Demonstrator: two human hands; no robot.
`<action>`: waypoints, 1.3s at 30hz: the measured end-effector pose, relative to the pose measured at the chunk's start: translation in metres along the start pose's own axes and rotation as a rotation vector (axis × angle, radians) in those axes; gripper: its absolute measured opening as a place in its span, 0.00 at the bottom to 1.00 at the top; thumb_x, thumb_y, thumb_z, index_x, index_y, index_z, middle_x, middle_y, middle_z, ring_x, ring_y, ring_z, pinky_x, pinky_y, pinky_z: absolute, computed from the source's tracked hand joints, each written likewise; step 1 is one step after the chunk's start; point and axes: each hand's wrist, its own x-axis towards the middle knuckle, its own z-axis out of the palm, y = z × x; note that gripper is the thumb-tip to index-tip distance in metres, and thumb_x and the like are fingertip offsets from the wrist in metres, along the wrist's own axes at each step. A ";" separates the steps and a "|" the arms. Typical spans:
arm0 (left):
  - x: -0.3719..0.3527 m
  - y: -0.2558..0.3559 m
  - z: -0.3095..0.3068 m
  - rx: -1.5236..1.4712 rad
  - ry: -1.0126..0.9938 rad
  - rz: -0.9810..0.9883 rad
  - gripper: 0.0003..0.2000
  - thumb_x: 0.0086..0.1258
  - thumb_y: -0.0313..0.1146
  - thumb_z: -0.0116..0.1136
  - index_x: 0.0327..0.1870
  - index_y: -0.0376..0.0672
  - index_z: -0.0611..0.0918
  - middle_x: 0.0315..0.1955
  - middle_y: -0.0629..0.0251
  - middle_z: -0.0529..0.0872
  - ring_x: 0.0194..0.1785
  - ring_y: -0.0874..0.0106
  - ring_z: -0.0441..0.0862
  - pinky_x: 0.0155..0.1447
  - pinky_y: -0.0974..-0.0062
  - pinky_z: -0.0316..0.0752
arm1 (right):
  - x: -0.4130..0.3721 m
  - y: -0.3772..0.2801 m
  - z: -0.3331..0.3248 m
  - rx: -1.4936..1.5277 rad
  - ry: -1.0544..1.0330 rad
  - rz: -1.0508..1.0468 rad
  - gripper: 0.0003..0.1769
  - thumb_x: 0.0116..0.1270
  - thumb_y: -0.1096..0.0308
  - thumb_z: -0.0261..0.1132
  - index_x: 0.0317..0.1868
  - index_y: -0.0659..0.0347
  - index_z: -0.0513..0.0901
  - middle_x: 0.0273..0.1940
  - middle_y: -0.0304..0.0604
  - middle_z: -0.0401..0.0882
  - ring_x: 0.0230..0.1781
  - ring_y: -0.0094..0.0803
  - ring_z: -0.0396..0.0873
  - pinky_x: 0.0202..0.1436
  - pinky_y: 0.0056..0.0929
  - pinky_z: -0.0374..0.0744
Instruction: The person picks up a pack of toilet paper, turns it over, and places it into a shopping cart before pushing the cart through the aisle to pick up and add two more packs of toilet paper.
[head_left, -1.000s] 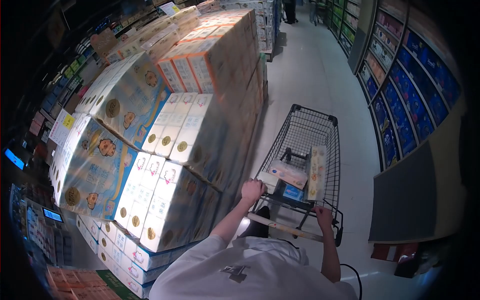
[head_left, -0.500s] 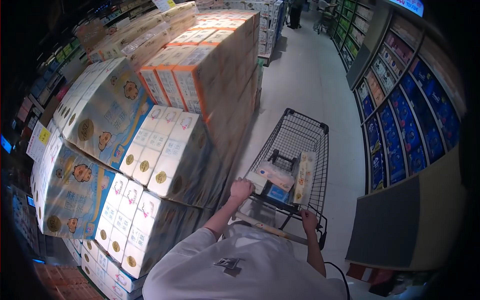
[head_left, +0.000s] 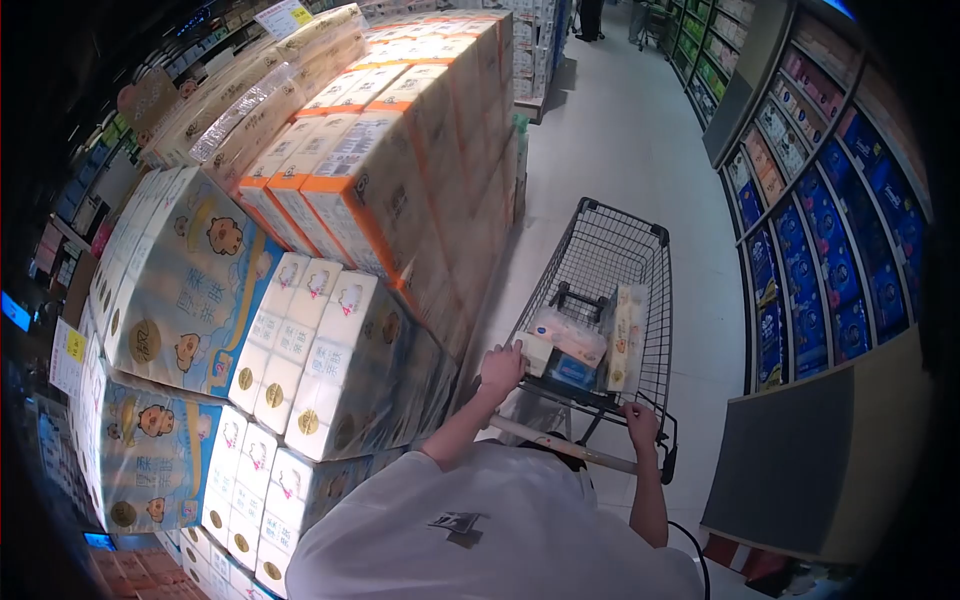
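A dark wire shopping cart (head_left: 597,245) stands before me, angled away up the aisle. My left hand (head_left: 502,370) is closed over its near left corner. At the near right corner, my right hand (head_left: 640,426) is curled around the cart's edge. Between them and my body runs the pale handlebar (head_left: 560,445). Inside the cart lie a pink soft pack (head_left: 568,332), a blue pack (head_left: 574,370), a white box (head_left: 537,353) and a long cream-coloured pack (head_left: 627,340) along the right side.
Stacked tissue packs (head_left: 330,350) rise close on my left, with orange-edged packs (head_left: 350,195) behind them. Shelves with blue packs (head_left: 800,290) line the right side, above a grey panel (head_left: 780,460). The pale aisle floor (head_left: 620,130) leads to a person's dark-clad legs (head_left: 590,18).
The stacked packs on the left have shifted downward and left in view, and the shelves outward, as I advance with the cart. Both hands stay on it.
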 end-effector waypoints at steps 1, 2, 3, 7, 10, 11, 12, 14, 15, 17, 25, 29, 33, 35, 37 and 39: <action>0.010 0.001 0.001 0.004 -0.024 -0.011 0.13 0.68 0.42 0.55 0.46 0.44 0.78 0.34 0.58 0.85 0.42 0.60 0.84 0.44 0.59 0.78 | 0.009 -0.005 -0.005 0.001 -0.008 0.001 0.21 0.69 0.47 0.57 0.38 0.50 0.91 0.35 0.42 0.89 0.39 0.39 0.86 0.45 0.36 0.79; 0.019 0.000 0.002 0.012 -0.028 -0.009 0.13 0.68 0.42 0.55 0.45 0.43 0.78 0.34 0.58 0.85 0.42 0.60 0.84 0.45 0.59 0.78 | 0.017 -0.010 -0.012 -0.003 -0.015 0.003 0.21 0.69 0.47 0.57 0.39 0.49 0.92 0.35 0.42 0.89 0.39 0.40 0.86 0.45 0.35 0.79; 0.029 0.001 0.005 0.016 -0.033 -0.006 0.13 0.68 0.42 0.55 0.44 0.43 0.79 0.34 0.58 0.86 0.43 0.60 0.84 0.45 0.59 0.78 | 0.026 -0.014 -0.017 -0.012 -0.013 -0.004 0.20 0.68 0.47 0.58 0.39 0.49 0.92 0.34 0.43 0.89 0.38 0.40 0.86 0.45 0.35 0.79; 0.065 0.008 0.011 0.029 -0.002 -0.007 0.11 0.67 0.40 0.55 0.37 0.42 0.80 0.34 0.59 0.86 0.43 0.59 0.84 0.47 0.58 0.79 | 0.068 -0.019 -0.028 0.002 -0.016 -0.031 0.19 0.68 0.48 0.60 0.38 0.51 0.91 0.33 0.42 0.88 0.36 0.40 0.86 0.41 0.36 0.80; 0.096 0.015 0.013 0.051 -0.066 -0.020 0.11 0.66 0.40 0.56 0.39 0.44 0.83 0.35 0.59 0.87 0.44 0.61 0.83 0.46 0.59 0.79 | 0.098 -0.033 -0.045 0.019 -0.028 -0.044 0.19 0.68 0.49 0.60 0.38 0.51 0.91 0.33 0.42 0.89 0.36 0.38 0.87 0.41 0.35 0.80; 0.107 0.017 0.015 0.054 -0.059 -0.026 0.11 0.66 0.40 0.55 0.39 0.44 0.83 0.35 0.59 0.87 0.44 0.61 0.83 0.46 0.60 0.79 | 0.110 -0.035 -0.051 0.049 -0.043 -0.038 0.18 0.68 0.49 0.60 0.37 0.51 0.91 0.33 0.42 0.89 0.36 0.38 0.87 0.42 0.35 0.80; 0.117 0.020 0.018 0.056 -0.054 -0.034 0.11 0.66 0.40 0.55 0.39 0.44 0.83 0.34 0.59 0.87 0.44 0.61 0.83 0.46 0.60 0.79 | 0.119 -0.035 -0.053 0.057 -0.048 -0.030 0.19 0.68 0.49 0.60 0.37 0.51 0.91 0.33 0.42 0.89 0.36 0.38 0.87 0.42 0.35 0.80; 0.142 0.026 0.020 0.038 -0.038 -0.052 0.10 0.66 0.40 0.55 0.37 0.43 0.82 0.33 0.58 0.86 0.43 0.60 0.83 0.46 0.60 0.79 | 0.147 -0.037 -0.061 0.067 -0.054 -0.028 0.19 0.68 0.49 0.60 0.38 0.51 0.91 0.34 0.43 0.89 0.37 0.38 0.87 0.43 0.35 0.80; 0.153 0.028 0.020 0.018 -0.028 -0.059 0.10 0.66 0.39 0.55 0.35 0.42 0.82 0.32 0.57 0.86 0.43 0.59 0.83 0.47 0.59 0.79 | 0.163 -0.035 -0.062 0.065 -0.047 -0.043 0.19 0.68 0.49 0.60 0.38 0.51 0.91 0.34 0.43 0.89 0.37 0.39 0.87 0.43 0.36 0.80; 0.173 0.032 0.020 -0.011 -0.012 -0.067 0.10 0.66 0.39 0.55 0.34 0.41 0.82 0.32 0.57 0.86 0.42 0.58 0.83 0.47 0.58 0.79 | 0.188 -0.033 -0.063 0.064 -0.032 -0.064 0.19 0.68 0.49 0.59 0.38 0.51 0.91 0.34 0.43 0.89 0.37 0.40 0.87 0.43 0.37 0.80; 0.250 0.048 0.017 0.021 0.023 -0.061 0.10 0.67 0.38 0.55 0.34 0.42 0.83 0.30 0.58 0.86 0.40 0.60 0.84 0.45 0.60 0.79 | 0.279 -0.037 -0.083 0.028 -0.072 -0.086 0.21 0.67 0.45 0.58 0.38 0.48 0.91 0.31 0.45 0.87 0.36 0.43 0.85 0.42 0.39 0.79; 0.283 0.049 0.030 0.040 0.063 -0.078 0.10 0.67 0.39 0.54 0.33 0.42 0.83 0.29 0.58 0.86 0.40 0.59 0.84 0.44 0.60 0.79 | 0.317 -0.046 -0.093 -0.008 -0.102 -0.047 0.19 0.66 0.46 0.58 0.37 0.45 0.92 0.35 0.42 0.89 0.40 0.42 0.86 0.45 0.38 0.80; 0.322 0.051 0.035 0.016 0.064 -0.089 0.11 0.67 0.40 0.54 0.33 0.42 0.83 0.30 0.58 0.86 0.40 0.59 0.84 0.43 0.59 0.79 | 0.358 -0.054 -0.100 0.014 -0.099 -0.078 0.19 0.66 0.47 0.59 0.37 0.46 0.92 0.31 0.43 0.87 0.38 0.42 0.85 0.44 0.39 0.80; 0.338 0.051 0.038 0.015 0.055 -0.100 0.11 0.67 0.40 0.54 0.33 0.42 0.83 0.30 0.58 0.86 0.39 0.59 0.84 0.43 0.58 0.79 | 0.376 -0.055 -0.101 0.011 -0.103 -0.094 0.18 0.66 0.48 0.59 0.37 0.46 0.92 0.30 0.43 0.87 0.37 0.42 0.85 0.43 0.38 0.80; 0.356 0.048 0.043 0.027 0.065 -0.102 0.11 0.67 0.40 0.54 0.33 0.42 0.83 0.29 0.58 0.86 0.39 0.59 0.84 0.43 0.58 0.79 | 0.396 -0.056 -0.100 -0.010 -0.113 -0.107 0.17 0.66 0.48 0.60 0.37 0.45 0.92 0.30 0.43 0.87 0.37 0.42 0.85 0.44 0.38 0.80; 0.375 0.046 0.043 0.046 0.078 -0.106 0.11 0.67 0.40 0.55 0.32 0.42 0.83 0.29 0.58 0.86 0.39 0.60 0.85 0.43 0.58 0.79 | 0.414 -0.060 -0.100 0.024 -0.110 -0.119 0.17 0.66 0.49 0.60 0.37 0.46 0.92 0.30 0.43 0.87 0.37 0.42 0.85 0.44 0.38 0.80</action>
